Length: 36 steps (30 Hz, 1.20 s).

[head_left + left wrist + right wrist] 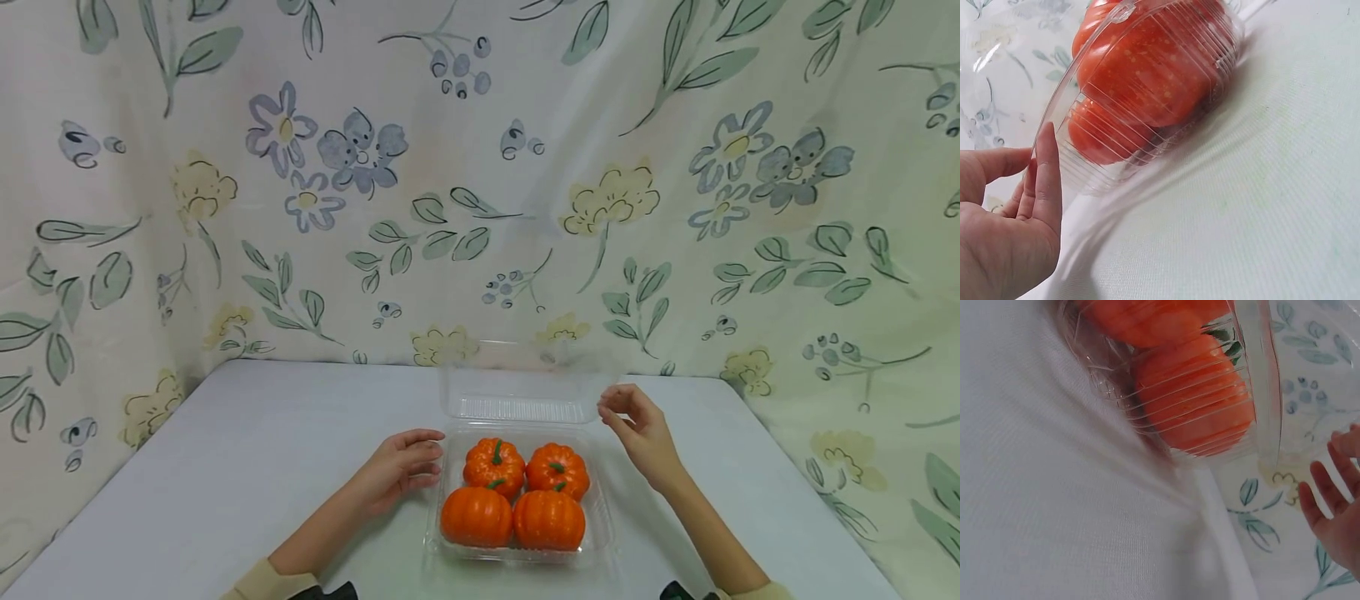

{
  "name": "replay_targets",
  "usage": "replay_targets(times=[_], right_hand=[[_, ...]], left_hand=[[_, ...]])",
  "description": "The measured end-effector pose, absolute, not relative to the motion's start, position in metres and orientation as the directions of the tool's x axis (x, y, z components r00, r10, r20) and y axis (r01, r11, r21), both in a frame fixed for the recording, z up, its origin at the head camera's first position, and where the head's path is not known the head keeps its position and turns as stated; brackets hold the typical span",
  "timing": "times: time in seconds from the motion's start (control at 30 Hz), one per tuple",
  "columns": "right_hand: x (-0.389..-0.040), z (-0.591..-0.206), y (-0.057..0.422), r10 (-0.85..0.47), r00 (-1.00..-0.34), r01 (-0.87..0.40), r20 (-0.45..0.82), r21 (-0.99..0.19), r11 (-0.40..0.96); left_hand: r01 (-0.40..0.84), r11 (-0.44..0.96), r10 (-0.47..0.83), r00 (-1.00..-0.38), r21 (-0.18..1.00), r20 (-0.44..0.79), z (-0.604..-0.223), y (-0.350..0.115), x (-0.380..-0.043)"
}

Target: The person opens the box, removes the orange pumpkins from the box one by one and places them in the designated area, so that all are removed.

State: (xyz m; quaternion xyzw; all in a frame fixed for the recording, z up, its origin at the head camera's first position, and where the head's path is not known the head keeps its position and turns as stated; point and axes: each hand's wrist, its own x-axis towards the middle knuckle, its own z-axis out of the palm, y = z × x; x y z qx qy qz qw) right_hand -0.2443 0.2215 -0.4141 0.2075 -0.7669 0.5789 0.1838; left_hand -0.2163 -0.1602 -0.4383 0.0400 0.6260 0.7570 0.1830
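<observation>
A clear plastic clamshell container (600,533) sits on the white table with its hinged lid (525,408) raised at the back. Inside are several orange pumpkins with green stems, among them a front left pumpkin (476,517) and a back right pumpkin (557,471). At the container's left side, my left hand (401,471) pinches the rim between thumb and fingers, as the left wrist view shows. My right hand (637,429) is at the lid's right edge, thumb and index finger pinching it. Its other fingers are spread loosely in the right wrist view.
Behind the white table (262,442) hangs a floral curtain (480,208), printed with leaves and flowers. It also runs down both sides of the table.
</observation>
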Motion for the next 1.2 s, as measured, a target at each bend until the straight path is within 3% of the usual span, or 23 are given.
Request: replay_targets(times=[0.4, 0.83, 1.2], right_hand=[[-0.261, -0.421, 0.216, -0.091, -0.861, -0.508, 0.501, -0.830, 0.229], [-0.273, -0.426, 0.215, -0.053, -0.934, -0.355, 0.352, -0.906, 0.231], [-0.282, -0.436, 0.214, -0.032, -0.971, -0.237, 0.235, -0.967, 0.097]], left_hand=[[-0.216, -0.164, 0.331, -0.931, 0.962, -0.153, -0.438, -0.160, -0.214], [-0.202, -0.159, 0.318, -0.937, 0.966, -0.144, -0.440, -0.161, -0.214], [-0.186, -0.154, 0.319, -0.939, 0.970, -0.129, -0.440, -0.161, -0.215]])
